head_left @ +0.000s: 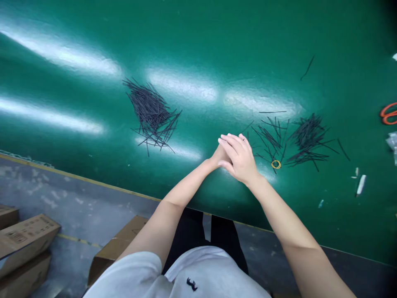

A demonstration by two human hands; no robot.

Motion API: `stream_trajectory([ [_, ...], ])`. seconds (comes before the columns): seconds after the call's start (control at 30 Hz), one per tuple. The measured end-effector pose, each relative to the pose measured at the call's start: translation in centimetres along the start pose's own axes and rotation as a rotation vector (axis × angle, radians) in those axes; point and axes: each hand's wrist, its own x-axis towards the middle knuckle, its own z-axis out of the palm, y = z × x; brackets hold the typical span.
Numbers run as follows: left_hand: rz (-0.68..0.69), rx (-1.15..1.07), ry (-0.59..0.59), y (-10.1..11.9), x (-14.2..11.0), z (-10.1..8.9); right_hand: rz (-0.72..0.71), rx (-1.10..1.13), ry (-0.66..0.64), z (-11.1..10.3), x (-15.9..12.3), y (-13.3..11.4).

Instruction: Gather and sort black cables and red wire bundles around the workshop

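My right hand (238,157) lies across my left hand (218,155), its fingers stretched out and the thumb apart. It covers most of the left hand, so those fingers are hidden, and I cannot see whether anything is between the palms. A tiny dark tip shows by the right fingertips. Just right of the hands lies a loose scatter of thin black strips (272,138), with a yellow rubber band (276,164) at its near end. Farther right is a denser heap of black strips (308,134). A large pile of similar strips (150,107) lies to the left.
The green tabletop (192,37) carries single stray strips (307,68). At the right are orange-handled scissors (387,114), a clear plastic piece (393,142) and a white pen-like stick (361,185). Cardboard boxes (27,238) stand on the floor beyond the table's near edge.
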Motion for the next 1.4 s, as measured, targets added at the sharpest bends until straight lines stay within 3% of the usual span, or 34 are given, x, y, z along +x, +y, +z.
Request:
stream_trajectory([
  [0.1,0.002,-0.017,-0.079,1.4,0.3,-1.4,0.076,0.047,0.129,-1.2,-0.9,0.3],
  [0.23,-0.056,-0.066,0.028,2.5,0.3,-2.5,0.33,0.08,0.338,-1.5,-2.9,1.4],
  [0.33,-0.081,-0.049,0.003,2.1,0.2,-2.6,0.286,0.13,0.263,-0.6,-3.4,1.7],
  [0.47,-0.105,-0.035,-0.015,1.0,0.1,-2.5,0.271,-0.001,0.167,-0.4,-1.8,0.9],
  [0.63,-0.139,-0.043,0.024,-0.2,0.0,-2.7,0.084,-0.014,-0.01,0.4,0.2,1.0],
  [0.8,-0.26,-0.006,-0.044,-0.4,0.3,-2.7,0.111,0.07,0.095,2.7,0.5,1.3],
  [0.9,-0.284,-0.084,0.003,0.3,0.7,-2.4,0.142,0.145,0.136,2.0,0.5,1.2],
  [1.0,-0.288,-0.285,0.142,1.7,1.1,-2.6,0.311,0.192,0.304,0.0,-1.0,2.3],
  [1.1,-0.345,-0.532,0.343,3.4,1.7,-3.4,0.66,0.221,0.485,-1.5,-4.4,4.3],
  [1.13,-0.376,-0.607,0.404,3.9,1.9,-3.8,0.749,0.229,0.471,-1.6,-5.7,4.7],
  [1.2,-0.445,-0.731,0.484,4.7,2.2,-4.3,0.806,0.223,0.308,-1.3,-8.0,4.9],
  [1.3,-0.51,-0.842,0.505,5.1,2.4,-4.5,0.682,0.129,-0.035,0.0,-9.8,3.6],
  [1.4,-0.553,-0.864,0.527,5.2,2.2,-4.4,0.594,-0.013,-0.22,0.8,-9.4,2.4],
])
